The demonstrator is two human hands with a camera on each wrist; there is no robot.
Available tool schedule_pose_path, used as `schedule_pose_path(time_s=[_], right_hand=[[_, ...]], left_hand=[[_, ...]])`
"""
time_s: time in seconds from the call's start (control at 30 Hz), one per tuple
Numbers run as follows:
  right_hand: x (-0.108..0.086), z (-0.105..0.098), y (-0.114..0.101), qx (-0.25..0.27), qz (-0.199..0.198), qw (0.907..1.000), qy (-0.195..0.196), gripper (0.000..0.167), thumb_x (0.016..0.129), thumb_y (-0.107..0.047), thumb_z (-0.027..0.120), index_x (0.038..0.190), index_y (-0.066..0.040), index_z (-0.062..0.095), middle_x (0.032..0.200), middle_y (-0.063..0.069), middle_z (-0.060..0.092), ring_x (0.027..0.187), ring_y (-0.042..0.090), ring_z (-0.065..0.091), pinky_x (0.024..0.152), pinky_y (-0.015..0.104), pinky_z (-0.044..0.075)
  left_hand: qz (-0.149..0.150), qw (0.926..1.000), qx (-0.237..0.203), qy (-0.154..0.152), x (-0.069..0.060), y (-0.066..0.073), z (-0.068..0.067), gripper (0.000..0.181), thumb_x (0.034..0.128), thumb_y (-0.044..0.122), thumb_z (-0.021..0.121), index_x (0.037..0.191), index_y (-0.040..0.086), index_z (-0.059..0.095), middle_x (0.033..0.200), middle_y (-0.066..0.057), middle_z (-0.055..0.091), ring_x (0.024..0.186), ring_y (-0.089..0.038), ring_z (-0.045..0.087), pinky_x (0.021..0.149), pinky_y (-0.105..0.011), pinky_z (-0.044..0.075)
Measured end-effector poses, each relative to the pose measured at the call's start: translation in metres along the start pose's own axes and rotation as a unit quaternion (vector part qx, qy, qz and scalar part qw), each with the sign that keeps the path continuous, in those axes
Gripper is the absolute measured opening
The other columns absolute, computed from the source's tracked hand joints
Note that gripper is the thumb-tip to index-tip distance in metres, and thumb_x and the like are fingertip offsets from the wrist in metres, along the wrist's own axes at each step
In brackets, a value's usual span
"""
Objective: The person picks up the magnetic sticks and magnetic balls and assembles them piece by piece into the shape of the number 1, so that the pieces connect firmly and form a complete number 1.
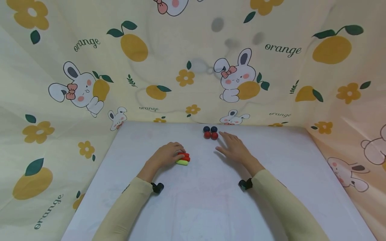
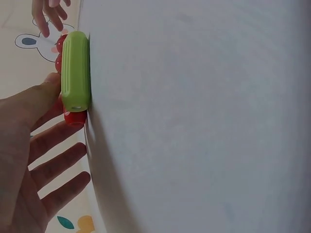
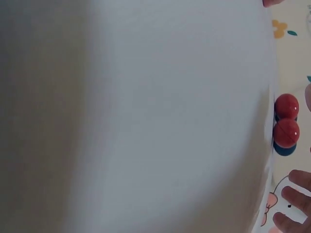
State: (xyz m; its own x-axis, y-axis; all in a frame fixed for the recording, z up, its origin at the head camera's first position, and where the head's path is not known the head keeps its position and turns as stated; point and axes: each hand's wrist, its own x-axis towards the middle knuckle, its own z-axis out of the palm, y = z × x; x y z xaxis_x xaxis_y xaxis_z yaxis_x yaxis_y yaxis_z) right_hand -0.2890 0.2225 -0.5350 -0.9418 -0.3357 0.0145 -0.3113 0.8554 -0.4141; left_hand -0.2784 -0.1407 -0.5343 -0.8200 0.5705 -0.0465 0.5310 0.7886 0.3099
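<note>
My left hand (image 1: 169, 155) is over a small group of short bars, its thumb and nearest fingers around a red bar (image 1: 187, 155). Another red bar (image 1: 186, 159) lies beside it, and a light green ribbed bar (image 2: 76, 73) with rounded edges lies closest to me. The green bar hides part of the left hand's grip in the left wrist view. Farther back, two red balls (image 3: 285, 132) sit in front of two dark blue balls (image 1: 214, 129). My right hand (image 1: 236, 150), fingers spread, is just right of the balls, apart from them and holding nothing.
The white table (image 1: 199, 204) runs back to a cream cloth (image 1: 193, 97) printed with rabbits and oranges, which also hangs at both sides. A dark wrist camera (image 1: 157, 187) is strapped at the left wrist, another camera (image 1: 245, 184) at the right.
</note>
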Motion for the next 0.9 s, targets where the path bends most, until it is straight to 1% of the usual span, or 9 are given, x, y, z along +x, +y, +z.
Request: schedule_pose_path(time_s=[0.3, 0.5, 0.67, 0.77, 0.9], right_hand=[[0.015, 0.005, 0.000, 0.016, 0.004, 0.9999, 0.001, 0.082, 0.104, -0.054, 0.066, 0.168, -0.014, 0.033, 0.168, 0.016, 0.042, 0.153, 0.040, 0.038, 0.125, 0.061, 0.031], [0.020, 0.007, -0.007, 0.032, 0.012, 0.9994, 0.005, 0.079, 0.105, -0.051, 0.067, 0.166, -0.012, 0.035, 0.165, 0.018, 0.045, 0.152, 0.043, 0.040, 0.123, 0.062, 0.032], [0.026, 0.010, -0.010, 0.028, 0.027, 0.9993, 0.003, 0.077, 0.105, -0.049, 0.067, 0.166, -0.012, 0.036, 0.165, 0.017, 0.045, 0.152, 0.042, 0.041, 0.123, 0.061, 0.034], [0.027, 0.011, -0.012, 0.026, 0.027, 0.9993, 0.006, 0.077, 0.105, -0.046, 0.069, 0.165, -0.010, 0.037, 0.164, 0.018, 0.047, 0.152, 0.042, 0.042, 0.123, 0.061, 0.034], [0.029, 0.012, -0.013, 0.023, 0.026, 0.9993, 0.014, 0.076, 0.104, -0.045, 0.070, 0.164, -0.009, 0.039, 0.162, 0.018, 0.049, 0.150, 0.042, 0.044, 0.122, 0.061, 0.035]], left_hand=[[-0.009, 0.9999, -0.003, -0.008, 0.001, 0.000, -0.001, 0.025, 0.1075, 0.035, 0.068, 0.127, 0.022, 0.077, 0.138, 0.000, 0.068, 0.130, -0.023, 0.061, 0.113, -0.044, 0.049], [-0.012, 0.9999, -0.010, -0.005, 0.001, 0.001, -0.002, 0.023, 0.1071, 0.034, 0.069, 0.125, 0.022, 0.077, 0.135, 0.000, 0.069, 0.128, -0.022, 0.061, 0.113, -0.044, 0.050], [-0.008, 0.9999, -0.013, 0.000, 0.001, 0.001, -0.002, 0.020, 0.1077, 0.033, 0.068, 0.122, 0.022, 0.077, 0.134, 0.001, 0.070, 0.129, -0.023, 0.062, 0.112, -0.045, 0.049], [-0.008, 0.9998, -0.017, -0.001, 0.001, 0.001, -0.003, 0.020, 0.1076, 0.033, 0.069, 0.122, 0.022, 0.077, 0.134, 0.001, 0.070, 0.128, -0.023, 0.062, 0.112, -0.045, 0.049], [-0.011, 0.9997, -0.020, -0.003, 0.003, -0.001, -0.002, 0.019, 0.1063, 0.033, 0.071, 0.121, 0.022, 0.077, 0.129, 0.003, 0.071, 0.125, -0.021, 0.062, 0.111, -0.043, 0.050]])
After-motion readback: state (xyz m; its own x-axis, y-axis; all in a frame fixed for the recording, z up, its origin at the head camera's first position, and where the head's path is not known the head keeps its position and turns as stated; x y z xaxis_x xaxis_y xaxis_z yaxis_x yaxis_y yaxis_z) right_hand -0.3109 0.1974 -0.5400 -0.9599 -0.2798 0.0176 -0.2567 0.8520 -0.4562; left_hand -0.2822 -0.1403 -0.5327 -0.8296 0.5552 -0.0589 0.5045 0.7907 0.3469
